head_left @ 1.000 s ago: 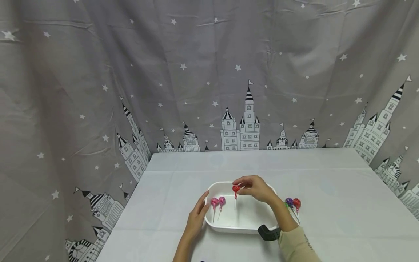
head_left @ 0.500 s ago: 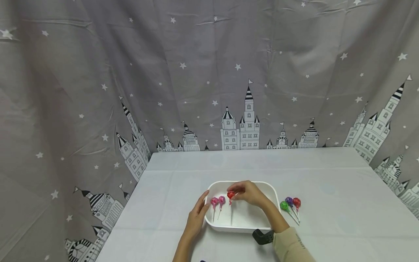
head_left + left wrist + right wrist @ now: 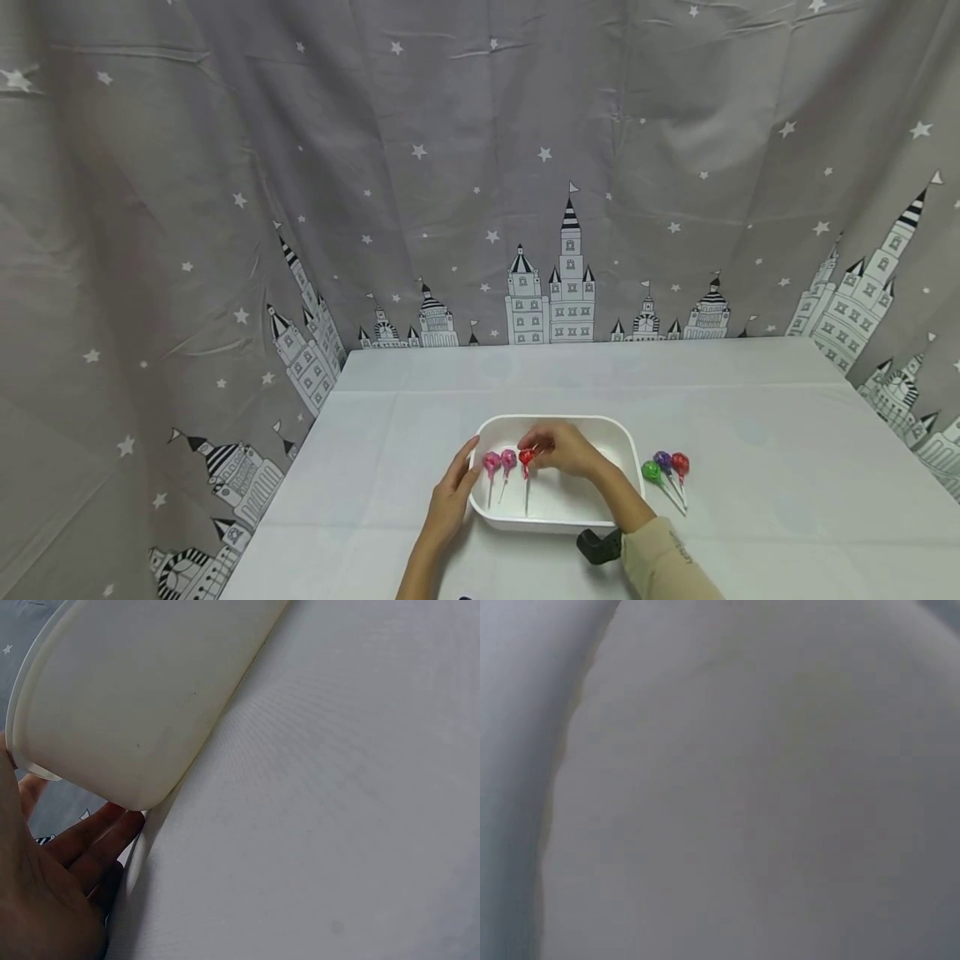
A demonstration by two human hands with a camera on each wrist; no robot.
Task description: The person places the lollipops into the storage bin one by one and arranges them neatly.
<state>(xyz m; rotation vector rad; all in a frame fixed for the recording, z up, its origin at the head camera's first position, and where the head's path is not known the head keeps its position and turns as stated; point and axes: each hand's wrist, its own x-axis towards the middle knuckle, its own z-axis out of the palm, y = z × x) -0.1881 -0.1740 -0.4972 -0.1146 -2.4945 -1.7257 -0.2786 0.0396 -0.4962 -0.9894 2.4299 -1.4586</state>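
A white tray (image 3: 555,527) holds two pink lollipops (image 3: 491,463) side by side at its left. Beside them, my right hand (image 3: 562,450) pinches a red lollipop (image 3: 527,457) by its head, low inside the tray, with the stick pointing toward me. My left hand (image 3: 448,500) rests against the tray's left end. From the left wrist view, the fingers of my left hand (image 3: 67,870) touch the outer wall of the tray (image 3: 135,697). The right wrist view shows a blurred white surface of the tray (image 3: 705,795), without my hand.
Right of the tray, green (image 3: 652,472), purple (image 3: 663,459) and red (image 3: 680,464) lollipops lie on the white-covered table (image 3: 750,533). A dark device (image 3: 597,547) is at my right wrist. A grey curtain (image 3: 450,167) with stars and castles hangs behind.
My right hand has moved left and down with the red lollipop, toward the pink ones. The green lollipop, mostly hidden earlier, shows fully. My left hand has stayed at the tray.
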